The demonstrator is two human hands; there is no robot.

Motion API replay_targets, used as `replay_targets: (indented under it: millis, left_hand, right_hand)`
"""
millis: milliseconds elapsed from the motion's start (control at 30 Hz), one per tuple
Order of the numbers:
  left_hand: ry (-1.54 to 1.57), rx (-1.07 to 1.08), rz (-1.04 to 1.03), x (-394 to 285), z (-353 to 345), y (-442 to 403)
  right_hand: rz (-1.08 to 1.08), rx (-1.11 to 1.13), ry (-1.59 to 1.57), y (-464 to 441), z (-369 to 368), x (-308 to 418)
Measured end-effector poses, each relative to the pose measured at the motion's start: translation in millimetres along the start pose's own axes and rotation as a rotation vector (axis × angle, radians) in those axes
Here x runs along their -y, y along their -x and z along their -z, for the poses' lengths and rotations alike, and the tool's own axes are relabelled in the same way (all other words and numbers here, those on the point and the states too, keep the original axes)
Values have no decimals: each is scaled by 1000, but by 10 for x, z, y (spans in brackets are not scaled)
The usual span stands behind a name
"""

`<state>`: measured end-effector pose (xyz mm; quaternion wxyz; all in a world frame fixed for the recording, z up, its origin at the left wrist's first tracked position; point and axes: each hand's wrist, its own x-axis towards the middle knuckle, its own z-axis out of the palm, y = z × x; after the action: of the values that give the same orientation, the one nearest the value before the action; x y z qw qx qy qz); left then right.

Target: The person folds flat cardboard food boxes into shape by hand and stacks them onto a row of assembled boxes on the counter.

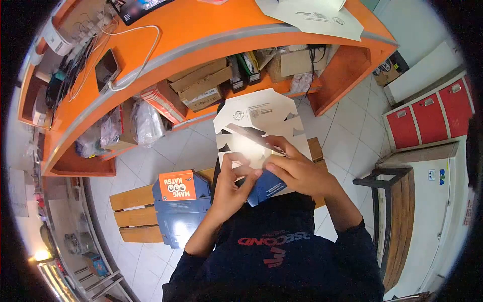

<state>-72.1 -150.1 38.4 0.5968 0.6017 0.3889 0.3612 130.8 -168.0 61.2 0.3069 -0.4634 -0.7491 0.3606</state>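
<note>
A partly folded cardboard box blank [264, 108] lies across my lap, its pale inner side facing up and its near flap showing dark blue print. My left hand [232, 190] pinches the near edge of the blank, with thumb and fingers bent around it. On the other side of that edge, my right hand [301, 171] grips the card, its fingers curled and its thumb close to my left thumb. A raised strip of the card stands tilted just beyond my fingers. Part of the near flap is hidden behind my hands.
Flat blue-and-orange box blanks [182, 211] lie on a wooden bench [133, 219] to my left. Ahead stands an orange counter [196, 38] with a phone [107, 69], a cable and another pale blank [314, 17]. Cartons [201, 85] fill its shelf. A wooden-backed chair [401, 226] stands right.
</note>
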Motion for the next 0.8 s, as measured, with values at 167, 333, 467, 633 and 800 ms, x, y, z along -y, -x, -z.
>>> replay_targets:
  millis: [167, 333, 467, 633, 800]
  left_hand:
    - [-91, -184, -426, 99, 220, -61]
    - [-1016, 49, -629, 171, 481, -125]
    - [-588, 294, -438, 93, 327, -78]
    - [-1270, 239, -688, -194, 325, -190]
    - [-1136, 355, -646, -82, 281, -315]
  right_hand:
    - [-255, -258, -188, 278, 468, -311]
    - [-53, -316, -1233, 321, 808, -1071]
    - [-96, -594, -1208, -169, 558, -1160]
    - [51, -498, -304, -294, 575, -264]
    - [175, 0, -97, -308, 364, -147]
